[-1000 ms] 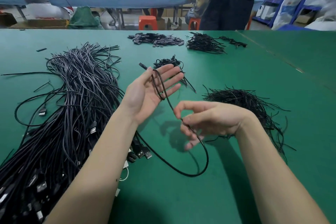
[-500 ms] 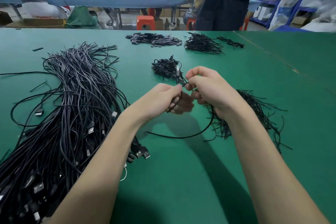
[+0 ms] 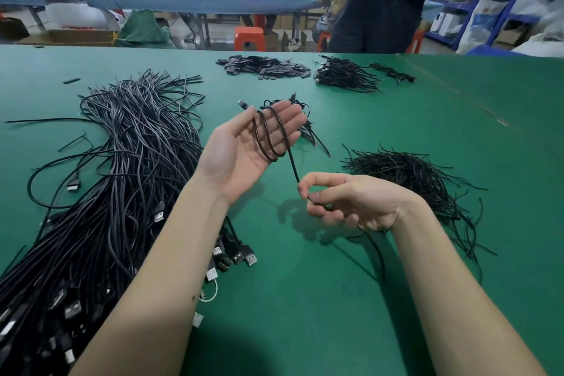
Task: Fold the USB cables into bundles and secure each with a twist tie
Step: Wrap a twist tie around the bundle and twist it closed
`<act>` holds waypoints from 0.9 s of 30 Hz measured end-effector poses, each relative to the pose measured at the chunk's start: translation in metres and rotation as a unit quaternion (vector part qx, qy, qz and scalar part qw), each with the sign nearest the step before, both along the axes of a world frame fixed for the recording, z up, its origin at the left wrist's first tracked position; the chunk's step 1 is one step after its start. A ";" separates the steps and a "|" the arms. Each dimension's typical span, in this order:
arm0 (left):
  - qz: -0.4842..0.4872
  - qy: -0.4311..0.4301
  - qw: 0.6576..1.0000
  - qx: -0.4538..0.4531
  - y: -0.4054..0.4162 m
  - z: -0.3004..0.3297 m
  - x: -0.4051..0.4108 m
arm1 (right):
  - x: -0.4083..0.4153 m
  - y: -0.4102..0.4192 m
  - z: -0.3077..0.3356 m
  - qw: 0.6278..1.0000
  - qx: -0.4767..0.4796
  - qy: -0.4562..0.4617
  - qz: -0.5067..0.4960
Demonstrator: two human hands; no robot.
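One black USB cable is wound in two loops round the straight fingers of my left hand, which lies palm up above the green table. The cable's plug end sticks out past my thumb. From the loops the cable runs down to my right hand, which pinches it between thumb and forefinger; the tail hangs under that wrist. A big pile of loose USB cables lies to the left. A heap of black twist ties lies to the right of my right hand.
A small cable bundle lies just behind my left hand. At the far edge are a pile of flat black pieces and another pile of short cables. A person stands beyond the table.
My hands were together half a second ago, the left one closed on the cable. They have moved apart: the left hand has spread palm up with the loops, the right has drawn back.
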State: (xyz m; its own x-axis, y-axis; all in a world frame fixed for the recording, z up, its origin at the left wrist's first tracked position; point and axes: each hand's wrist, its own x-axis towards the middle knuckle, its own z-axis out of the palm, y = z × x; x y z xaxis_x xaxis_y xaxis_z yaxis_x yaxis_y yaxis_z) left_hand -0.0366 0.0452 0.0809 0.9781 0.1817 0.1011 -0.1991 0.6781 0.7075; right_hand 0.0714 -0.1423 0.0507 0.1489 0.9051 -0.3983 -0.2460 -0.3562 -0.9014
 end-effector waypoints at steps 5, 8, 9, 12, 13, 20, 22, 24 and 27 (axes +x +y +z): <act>-0.086 0.020 0.989 0.118 0.000 -0.002 -0.007 | 0.007 0.006 -0.002 0.962 0.060 0.155 -0.217; -0.149 0.059 0.949 0.270 -0.004 -0.008 -0.004 | 0.008 0.013 0.007 0.917 0.102 0.218 -0.319; -0.161 0.083 0.935 0.304 -0.007 -0.011 -0.002 | 0.007 0.015 0.012 0.922 0.093 0.174 -0.333; -0.118 0.162 0.909 0.366 -0.017 -0.018 0.006 | -0.002 0.024 0.026 0.937 0.062 -0.044 -0.341; -0.084 0.180 0.908 0.368 -0.019 -0.020 0.008 | -0.007 0.028 0.030 0.932 0.059 -0.117 -0.337; 0.062 0.165 0.979 0.105 -0.019 -0.015 0.012 | -0.038 0.041 0.032 0.928 0.121 -0.287 -0.205; 0.050 0.136 0.989 0.019 -0.015 -0.012 0.010 | -0.039 0.038 0.028 0.947 0.106 -0.268 -0.142; 0.044 0.096 0.993 -0.050 -0.007 -0.011 0.009 | -0.037 0.034 0.023 0.963 0.085 -0.236 -0.097; 0.057 0.048 0.993 -0.094 0.002 -0.009 0.008 | -0.033 0.031 0.015 0.972 0.056 -0.214 -0.073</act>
